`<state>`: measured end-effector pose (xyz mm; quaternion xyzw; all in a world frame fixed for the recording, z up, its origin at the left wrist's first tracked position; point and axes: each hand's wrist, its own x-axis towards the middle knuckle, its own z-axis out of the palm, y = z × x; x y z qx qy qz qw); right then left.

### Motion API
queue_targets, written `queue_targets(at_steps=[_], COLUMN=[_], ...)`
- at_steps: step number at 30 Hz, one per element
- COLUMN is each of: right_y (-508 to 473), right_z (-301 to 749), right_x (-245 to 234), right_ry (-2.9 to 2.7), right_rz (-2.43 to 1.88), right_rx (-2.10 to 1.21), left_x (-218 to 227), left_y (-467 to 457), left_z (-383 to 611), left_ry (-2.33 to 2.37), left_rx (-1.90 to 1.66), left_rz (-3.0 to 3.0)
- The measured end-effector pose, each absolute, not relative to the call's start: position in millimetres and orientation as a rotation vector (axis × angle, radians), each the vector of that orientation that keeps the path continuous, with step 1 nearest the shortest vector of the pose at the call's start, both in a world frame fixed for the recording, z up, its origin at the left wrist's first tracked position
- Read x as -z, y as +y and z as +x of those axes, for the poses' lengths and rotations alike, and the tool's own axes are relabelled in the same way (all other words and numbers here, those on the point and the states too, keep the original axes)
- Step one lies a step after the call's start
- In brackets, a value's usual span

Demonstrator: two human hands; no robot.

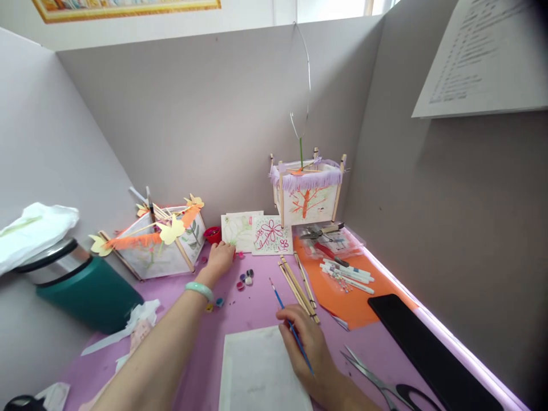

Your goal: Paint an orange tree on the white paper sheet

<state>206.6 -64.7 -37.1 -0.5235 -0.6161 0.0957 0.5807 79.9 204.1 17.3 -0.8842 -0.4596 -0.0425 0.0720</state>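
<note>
My left hand (220, 260) reaches far forward with its fingers curled down beside a small red cup (213, 234). A bit of red shows at its fingertips, but what they hold is hidden. Several small paint pots (245, 278) stand to its right. My right hand (306, 342) is closed on a paintbrush (290, 322) with a blue handle, its tip pointing forward and up. Under that hand lies a blank white sheet (259, 368). Two painted cards (273, 235) with flower drawings lean at the back.
A decorated paper lantern (310, 200) with purple fringe stands at the back right, another (162, 257) at the left. Wooden sticks (299, 285), white pens (349, 274), scissors (381, 382) and a black phone-like slab (428, 348) lie at right. A green bottle (89, 291) stands left.
</note>
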Motion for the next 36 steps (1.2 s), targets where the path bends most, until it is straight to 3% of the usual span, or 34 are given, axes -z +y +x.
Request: queue_targets(at_steps=[7,12,15,19,28,36], right_y=[-66.5,-65.5,-65.3,-65.3,-63.0,-61.8], right_z=[208.4,213.7,215.0,213.7,207.8,200.4], right_x=[37.3,37.0,36.7,34.9,29.8,35.8], right_ry=[-1.375,-1.317,-1.306,-1.211,-1.053,-1.046], right_rz=[-1.261,-1.279,-1.285,-1.308,-1.146,-1.091], right_rx=[-0.184,-0.141,-0.139,-0.291,-0.816,-0.92], left_x=[-58.7,-33.5,-17.9,-20.2,-11.9,3.7], left_y=[141.3,68.7,43.6,27.0,5.9,-2.8], left_z=[77.2,75.2,72.0,69.4,73.2,76.4], left_ry=[-1.219,-1.117,-1.228,-1.307,-0.996,-0.86], left_rx=[0.305,0.342,0.608,0.961,1.1,1.253], left_rz=[-2.759,-3.134,-3.332,-3.509,-3.478,-3.38])
